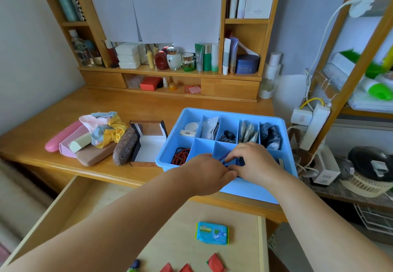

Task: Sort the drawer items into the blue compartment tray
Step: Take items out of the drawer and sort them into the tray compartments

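Desk: a honey-coloured wooden desk [53, 127] bore the light-blue plastic compartment tray [285, 135].
Drawer: an open pale wooden drawer [89, 199] lay below the tray.
Hands: the left hand [207, 172] and right hand [256, 162] met over the tray's front compartments, fingers curled, pinching a thin purple band [223, 157].

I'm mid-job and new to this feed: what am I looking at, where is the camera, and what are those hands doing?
There is no machine here: these are a person's two bare hands, filmed by one wide-angle camera worn on the head, looking forward and down. The left hand and right hand meet over the front of the blue compartment tray on a wooden desk, together pinching a thin purple item too small to identify. Red beads lie in the tray's front-left compartment. Left of the tray stand an open box and a pile of cases. Below, the open drawer holds a blue wipes packet and red sachets.
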A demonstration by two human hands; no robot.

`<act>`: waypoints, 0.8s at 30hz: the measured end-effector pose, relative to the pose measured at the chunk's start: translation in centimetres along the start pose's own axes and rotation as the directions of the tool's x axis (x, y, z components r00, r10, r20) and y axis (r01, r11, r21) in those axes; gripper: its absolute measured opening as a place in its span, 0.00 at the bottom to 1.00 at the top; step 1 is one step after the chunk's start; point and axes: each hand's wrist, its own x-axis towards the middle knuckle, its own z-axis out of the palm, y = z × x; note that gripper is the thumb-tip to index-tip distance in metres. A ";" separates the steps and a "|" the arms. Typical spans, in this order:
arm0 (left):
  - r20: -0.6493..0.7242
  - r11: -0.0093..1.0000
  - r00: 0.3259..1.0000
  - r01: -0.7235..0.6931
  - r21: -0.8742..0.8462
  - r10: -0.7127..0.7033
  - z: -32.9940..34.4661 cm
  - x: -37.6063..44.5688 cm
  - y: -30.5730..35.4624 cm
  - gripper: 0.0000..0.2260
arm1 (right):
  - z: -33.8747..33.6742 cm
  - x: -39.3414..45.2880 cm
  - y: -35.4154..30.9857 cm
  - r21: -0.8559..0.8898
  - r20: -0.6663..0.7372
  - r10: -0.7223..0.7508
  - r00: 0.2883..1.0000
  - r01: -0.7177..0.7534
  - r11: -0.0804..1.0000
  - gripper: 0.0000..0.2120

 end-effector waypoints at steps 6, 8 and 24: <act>-0.063 0.991 0.998 0.007 -0.135 -0.015 1.0 0.5 0.1 0.21 | -2.6 0.8 0.1 0.128 0.341 0.023 0.940 -0.070 0.989 0.07; -0.199 0.974 0.979 -0.005 -0.225 -0.041 1.6 -0.3 -0.2 0.20 | -3.0 1.3 -0.3 0.041 0.389 0.028 0.921 -0.048 0.998 0.06; -0.405 0.888 0.905 -0.075 -0.454 -0.131 1.8 -2.8 -1.3 0.07 | 0.1 1.8 -0.6 0.025 0.028 0.103 0.994 -0.104 0.994 0.06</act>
